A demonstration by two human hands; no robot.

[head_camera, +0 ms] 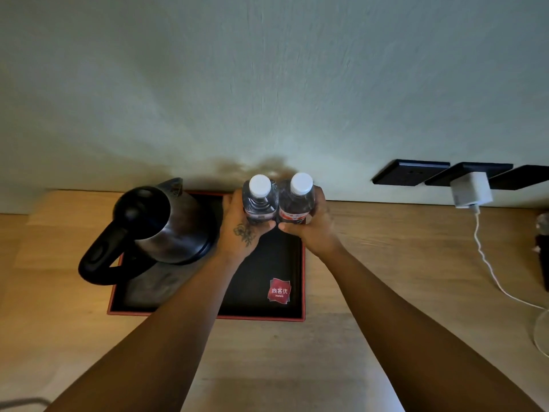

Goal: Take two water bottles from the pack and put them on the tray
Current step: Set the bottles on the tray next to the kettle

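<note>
Two clear water bottles with white caps stand upright side by side over the far right part of a black tray (303, 281) with a red rim. My left hand (239, 230) is wrapped around the left bottle (259, 200). My right hand (315, 227) grips the right bottle (298, 200), which has a red label. The bottles touch each other. Their bases are hidden behind my fingers, so I cannot tell whether they rest on the tray. The pack is not in view.
A dark electric kettle (162, 224) fills the tray's left half. A red logo sticker (279, 290) marks the tray's near right corner. On the wall at right are black sockets (410, 172) with a white charger (471, 193) and cable (487, 263) trailing over the wooden desk (386, 257).
</note>
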